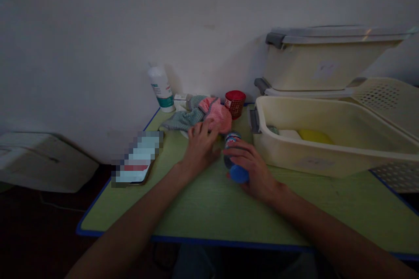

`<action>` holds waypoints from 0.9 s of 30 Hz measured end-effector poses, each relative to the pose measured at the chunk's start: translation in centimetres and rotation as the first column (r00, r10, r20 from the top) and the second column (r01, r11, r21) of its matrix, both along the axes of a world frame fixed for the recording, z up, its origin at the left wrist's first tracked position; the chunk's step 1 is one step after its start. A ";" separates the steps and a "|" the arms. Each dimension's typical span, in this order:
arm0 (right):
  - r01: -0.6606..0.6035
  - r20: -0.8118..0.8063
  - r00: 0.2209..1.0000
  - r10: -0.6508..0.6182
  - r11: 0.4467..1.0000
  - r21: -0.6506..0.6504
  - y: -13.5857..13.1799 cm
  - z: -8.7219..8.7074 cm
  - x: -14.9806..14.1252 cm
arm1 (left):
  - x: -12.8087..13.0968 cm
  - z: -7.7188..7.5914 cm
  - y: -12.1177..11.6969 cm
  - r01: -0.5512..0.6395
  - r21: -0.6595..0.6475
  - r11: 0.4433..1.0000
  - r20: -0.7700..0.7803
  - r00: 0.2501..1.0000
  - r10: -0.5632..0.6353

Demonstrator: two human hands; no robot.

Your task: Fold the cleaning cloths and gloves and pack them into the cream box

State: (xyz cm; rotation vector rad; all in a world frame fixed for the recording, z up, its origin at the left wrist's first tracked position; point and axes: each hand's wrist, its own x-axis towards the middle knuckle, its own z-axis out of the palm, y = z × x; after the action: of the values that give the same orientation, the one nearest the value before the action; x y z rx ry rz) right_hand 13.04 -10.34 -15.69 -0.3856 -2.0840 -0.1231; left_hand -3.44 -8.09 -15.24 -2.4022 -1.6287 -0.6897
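Observation:
My right hand (pixel 255 168) is wrapped over a small bottle (pixel 230 138) with a blue cap (pixel 238 174). The cap points toward me and the bottle looks tipped over; my fingers hide part of its label. Just to the left, my left hand (pixel 201 146) has its fingers apart and slightly bent, with nothing seen in it. Its fingertips reach the near edge of a pink cloth (pixel 220 115), though contact is hard to tell. A grey-green cloth (pixel 185 120) lies bunched up against the pink one.
A green table (pixel 196 213) with blue edging stands against the wall. On it are a white pump bottle (pixel 161 89), a red container (pixel 235 103), a pixelated phone (pixel 137 159) and a cream bin (pixel 327 154) holding a yellow item (pixel 316 136). Behind the bin, a lidded box (pixel 304 67) is stacked.

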 end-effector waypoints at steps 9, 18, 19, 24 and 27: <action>-0.133 -0.225 0.972 0.065 0.942 -0.307 -1.5 1.7 0.7 | 1.8 -2.5 -0.8 0.526 -0.004 0.851 0.763 0.552 -0.338; 0.065 0.021 0.997 -0.068 0.760 -0.647 -0.7 -0.3 -0.7 | 3.5 -1.9 -1.4 0.490 -0.108 0.865 0.994 0.050 0.096; 0.054 0.015 0.998 -0.058 0.753 -0.656 -0.6 -0.6 -0.9 | 3.4 -1.9 -1.3 0.473 -0.120 0.873 0.992 0.027 0.121; 0.049 0.019 0.999 -0.051 0.719 -0.693 -0.1 -1.8 -1.3 | 3.1 -2.2 -0.5 0.363 -0.167 0.917 0.968 -0.118 0.223; 0.032 0.010 0.999 -0.036 0.684 -0.729 0.0 -2.2 -1.2 | 3.1 -2.4 -0.1 0.404 -0.142 0.904 0.953 -0.192 0.235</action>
State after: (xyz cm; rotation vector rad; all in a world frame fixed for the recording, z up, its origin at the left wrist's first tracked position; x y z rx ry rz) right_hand 11.83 -10.38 -17.92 -0.9042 -2.0434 0.7274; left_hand -0.31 -8.16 -17.66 -1.8650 -1.9660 -3.3596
